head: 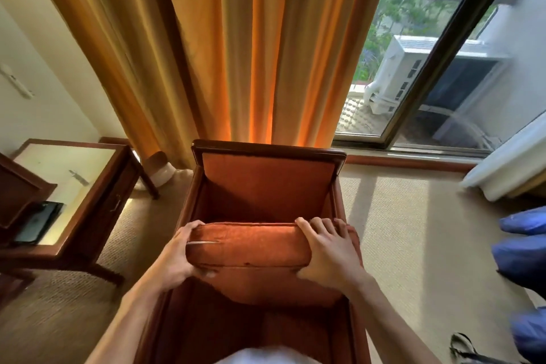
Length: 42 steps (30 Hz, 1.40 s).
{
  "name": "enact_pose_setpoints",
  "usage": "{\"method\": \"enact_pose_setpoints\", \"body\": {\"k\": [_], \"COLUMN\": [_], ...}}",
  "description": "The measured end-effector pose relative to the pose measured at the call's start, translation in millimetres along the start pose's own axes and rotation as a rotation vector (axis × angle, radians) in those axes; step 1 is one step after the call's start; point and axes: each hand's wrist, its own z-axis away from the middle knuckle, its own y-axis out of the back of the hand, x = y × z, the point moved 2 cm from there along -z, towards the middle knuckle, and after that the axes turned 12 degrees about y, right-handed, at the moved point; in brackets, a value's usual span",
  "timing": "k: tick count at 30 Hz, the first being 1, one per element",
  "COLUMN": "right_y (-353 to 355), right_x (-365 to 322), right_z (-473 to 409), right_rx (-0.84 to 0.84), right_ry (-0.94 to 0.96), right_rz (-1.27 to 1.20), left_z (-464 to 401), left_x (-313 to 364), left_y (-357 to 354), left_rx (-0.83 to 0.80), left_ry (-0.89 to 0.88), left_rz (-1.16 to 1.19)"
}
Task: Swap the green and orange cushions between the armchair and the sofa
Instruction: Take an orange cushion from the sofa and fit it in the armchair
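Note:
An orange cushion [249, 248] is held edge-on over the seat of the armchair [267, 154], which has a dark wooden frame and orange upholstery. My left hand [177, 254] grips the cushion's left end and my right hand [326, 251] grips its right end, fingers spread over the top edge. No green cushion and no sofa are in view.
A wooden side table [68, 174] with a pale top stands left of the chair. Orange curtains [224, 47] hang behind it, with a glass door [428, 74] to the right. Blue objects [520, 251] lie at the right edge, over beige carpet [419, 242].

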Motion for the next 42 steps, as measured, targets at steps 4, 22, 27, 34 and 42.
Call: {"method": "enact_pose_setpoints", "body": {"k": [4,22,27,34,42], "right_y": [13,-51,-91,-100,-44], "right_x": [29,79,105,104,73], "right_z": [3,79,112,95,44], "right_rx": [-0.176,0.402,0.440,0.374,0.323], "right_ry": [-0.134,-0.296,-0.342,-0.247,-0.077], "right_rz": [-0.073,-0.837,-1.061,-0.934,-0.834], "left_z": [-13,18,19,17,26], "left_x": [10,254,271,250,232], "left_y": [3,-226,-252,-240,-147], "left_rx": [-0.133,-0.200,-0.192,-0.075,0.009], "left_ry": [-0.023,-0.462,-0.433,-0.502,-0.526], "left_rz": [0.018,-1.102,-1.069,-0.998,-0.738]}}
